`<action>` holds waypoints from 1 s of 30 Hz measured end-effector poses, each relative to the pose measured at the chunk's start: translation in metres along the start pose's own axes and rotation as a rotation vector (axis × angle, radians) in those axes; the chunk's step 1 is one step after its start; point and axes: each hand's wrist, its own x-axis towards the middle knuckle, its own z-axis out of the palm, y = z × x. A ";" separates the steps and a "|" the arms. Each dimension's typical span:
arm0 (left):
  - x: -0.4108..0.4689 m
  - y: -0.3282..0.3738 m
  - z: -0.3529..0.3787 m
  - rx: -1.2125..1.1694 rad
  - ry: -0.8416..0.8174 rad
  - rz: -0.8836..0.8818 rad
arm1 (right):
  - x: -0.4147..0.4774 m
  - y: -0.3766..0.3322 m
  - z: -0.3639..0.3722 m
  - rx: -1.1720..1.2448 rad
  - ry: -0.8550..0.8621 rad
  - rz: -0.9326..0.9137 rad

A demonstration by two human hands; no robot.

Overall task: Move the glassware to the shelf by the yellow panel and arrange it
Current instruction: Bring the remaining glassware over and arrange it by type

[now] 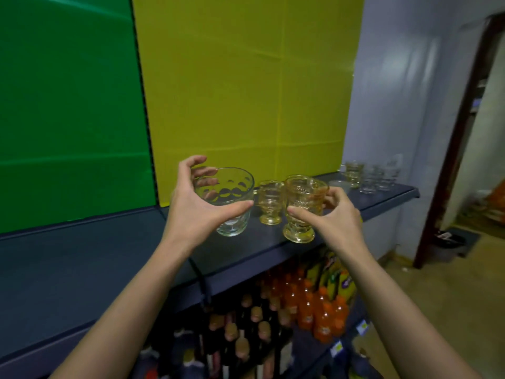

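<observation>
left grip (196, 206) holds clear glass (231, 199); right grip (332, 214) holds amber cup (302, 206) above shelf (109, 258).

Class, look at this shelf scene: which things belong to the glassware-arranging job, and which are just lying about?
Part of the job:
- clear dotted glass, held by left hand
- amber footed cup, held by right hand
- second amber cup
- far glasses
- blue shelf
- yellow panel

Just lying about:
- orange soda bottles
- dark corked bottles
- green panel
</observation>
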 end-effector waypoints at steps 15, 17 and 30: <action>0.029 -0.012 0.109 0.084 0.015 -0.036 | 0.086 0.093 0.007 0.133 -0.104 0.086; 0.039 -0.016 0.117 0.106 0.031 -0.033 | 0.095 0.099 0.016 0.142 -0.130 0.072; 0.095 -0.009 0.166 0.211 0.053 0.010 | 0.124 0.126 0.052 0.204 -0.223 0.014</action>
